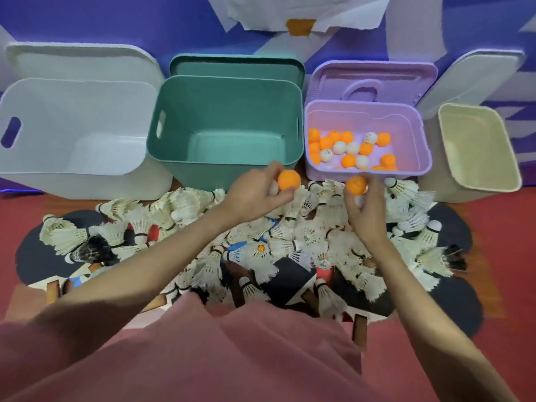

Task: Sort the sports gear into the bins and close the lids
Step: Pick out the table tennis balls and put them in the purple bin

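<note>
From the head camera we see our left hand (pixel 255 192) pinching an orange ping-pong ball (pixel 289 179) just in front of the teal bin (pixel 174 152). Our right hand (pixel 366 207) grips a second orange ball (pixel 356 184) with its fingertips, right of the teal bin and just before the purple bin (pixel 422 146). That purple bin, right of the teal one, holds orange and white ping-pong balls (pixel 348 149). A white bin (pixel 34 169) stands left of the teal bin, and a cream bin (pixel 510 181) at the far right. Lids lean behind them. Shuttlecocks (pixel 307 236) lie heaped over dark paddles (pixel 452 300) in front of the teal bin.
</note>
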Available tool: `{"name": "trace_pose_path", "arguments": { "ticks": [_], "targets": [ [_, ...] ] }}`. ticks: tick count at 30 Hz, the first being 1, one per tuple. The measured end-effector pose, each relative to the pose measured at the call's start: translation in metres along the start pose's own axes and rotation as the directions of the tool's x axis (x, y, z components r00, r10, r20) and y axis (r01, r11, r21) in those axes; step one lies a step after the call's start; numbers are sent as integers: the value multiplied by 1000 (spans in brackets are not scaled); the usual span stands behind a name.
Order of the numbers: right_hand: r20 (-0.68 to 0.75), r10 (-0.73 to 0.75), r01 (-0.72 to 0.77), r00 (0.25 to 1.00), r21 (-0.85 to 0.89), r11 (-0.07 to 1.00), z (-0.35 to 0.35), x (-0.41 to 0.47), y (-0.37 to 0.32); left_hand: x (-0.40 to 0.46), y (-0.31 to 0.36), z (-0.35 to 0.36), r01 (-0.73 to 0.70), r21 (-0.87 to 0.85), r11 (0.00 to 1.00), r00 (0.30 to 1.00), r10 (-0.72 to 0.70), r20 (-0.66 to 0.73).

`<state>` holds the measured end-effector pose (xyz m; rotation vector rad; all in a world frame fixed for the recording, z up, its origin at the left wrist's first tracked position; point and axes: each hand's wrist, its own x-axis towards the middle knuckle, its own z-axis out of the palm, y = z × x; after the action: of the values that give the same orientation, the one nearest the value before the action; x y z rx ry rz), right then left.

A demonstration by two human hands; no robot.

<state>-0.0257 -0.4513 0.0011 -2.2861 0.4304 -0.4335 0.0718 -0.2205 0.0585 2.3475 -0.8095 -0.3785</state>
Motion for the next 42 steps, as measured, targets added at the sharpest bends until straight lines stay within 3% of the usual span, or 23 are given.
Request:
{"name": "trace_pose_path", "arguments": {
  "ticks": [5, 9, 16, 21, 26, 30, 35, 39, 42],
  "targets": [
    [-38, 97, -100, 995, -99, 990, -47, 80, 60, 105, 52, 24, -162, 132, 978, 986, 156, 52],
    [-1, 239, -238, 971, -101, 966, -59, 133, 83, 183, 69, 46, -161, 317, 935, 982, 119, 147],
    [174, 215, -162, 961, -275, 948, -44, 180, 111, 243, 64, 81, -113, 469, 876, 968, -10, 252],
    [222, 197, -131, 955, -278, 952, -38, 187, 119, 251, 56, 93, -124, 473, 872, 960, -16, 279],
    [170, 180, -143, 969, -206, 968, -40, 177, 119, 235, 48, 80, -119, 427, 896, 971, 16, 237],
    [99, 72, -58, 992, -137, 989, -39, 147, 100, 198, 41, 53, -209, 293, 933, 977, 187, 101],
    [70, -1, 3, 998, -27, 1000, -29, 89, 61, 120, 27, 21, -364, 239, 900, 925, 380, -23],
    [120, -29, 27, 992, 21, 999, -16, 37, 25, 47, 1, -3, -320, 245, 915, 926, 357, -125],
    [185, -45, 41, 982, 26, 999, -1, -3, 3, -7, -23, -21, -211, 213, 954, 945, 255, -203]
  ]
}}
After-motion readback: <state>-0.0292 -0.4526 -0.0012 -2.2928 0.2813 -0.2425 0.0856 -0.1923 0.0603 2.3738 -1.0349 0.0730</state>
